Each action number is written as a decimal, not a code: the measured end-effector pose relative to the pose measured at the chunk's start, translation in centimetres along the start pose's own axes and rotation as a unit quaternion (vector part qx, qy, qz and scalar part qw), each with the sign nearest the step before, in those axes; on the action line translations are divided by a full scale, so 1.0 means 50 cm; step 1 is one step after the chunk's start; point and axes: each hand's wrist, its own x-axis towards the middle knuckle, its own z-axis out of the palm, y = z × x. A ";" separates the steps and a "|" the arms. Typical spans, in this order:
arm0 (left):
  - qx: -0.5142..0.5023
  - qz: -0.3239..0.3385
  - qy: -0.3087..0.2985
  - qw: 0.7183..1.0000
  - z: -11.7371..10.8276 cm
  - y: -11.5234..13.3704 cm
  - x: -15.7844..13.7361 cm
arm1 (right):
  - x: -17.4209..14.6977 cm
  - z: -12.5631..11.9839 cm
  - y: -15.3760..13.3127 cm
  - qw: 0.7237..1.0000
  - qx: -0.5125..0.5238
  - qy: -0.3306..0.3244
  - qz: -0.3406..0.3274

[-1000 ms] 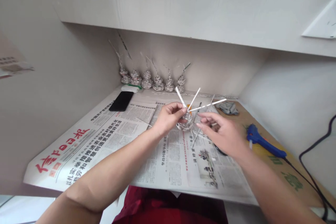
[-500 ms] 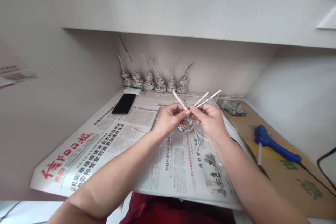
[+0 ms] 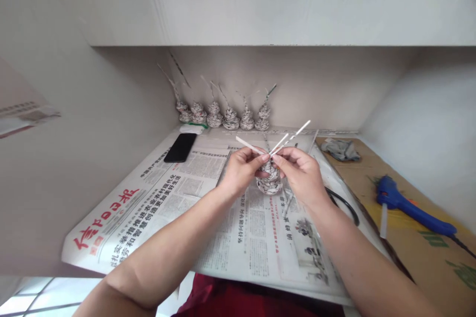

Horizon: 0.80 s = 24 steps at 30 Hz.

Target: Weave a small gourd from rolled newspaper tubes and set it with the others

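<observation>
Both hands are pinching the narrow top of a woven paper gourd [image 3: 269, 185].
The left hand [image 3: 241, 168], nearly closed, is gripping the neck between thumb and curled fingers; the right hand [image 3: 303, 171], also nearly closed, is holding the base of the paper strips [image 3: 250, 145] fanning out above. The gourd is sitting upright over the newspaper [image 3: 223, 257] mid-table; whether its base is touching, I cannot tell. Six similar gourds [image 3: 231, 120] are lining the table's back edge, a phone [image 3: 181, 147] is lying toward the back left corner, and a blue glue gun [image 3: 414, 210] is resting along the right edge.
</observation>
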 end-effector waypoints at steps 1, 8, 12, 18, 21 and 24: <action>0.000 0.005 -0.001 1.000 0.000 -0.002 0.000 | 0.000 -0.001 0.002 1.000 0.001 0.000 0.003; -0.008 0.015 -0.020 1.000 0.000 -0.004 0.001 | 0.000 -0.001 0.002 0.998 0.036 0.009 0.041; -0.009 0.009 -0.044 0.999 -0.002 0.004 0.003 | 0.002 -0.001 0.002 0.989 0.126 -0.006 0.083; -0.002 0.006 -0.061 0.998 -0.004 0.012 -0.001 | 0.006 0.002 0.011 0.968 0.221 -0.025 0.117; 0.006 0.000 -0.060 0.998 -0.004 0.014 -0.002 | 0.006 0.005 0.016 0.968 0.220 -0.029 0.118; 0.001 -0.002 -0.049 0.999 -0.003 0.013 -0.002 | 0.004 0.009 0.020 0.974 0.199 -0.008 0.109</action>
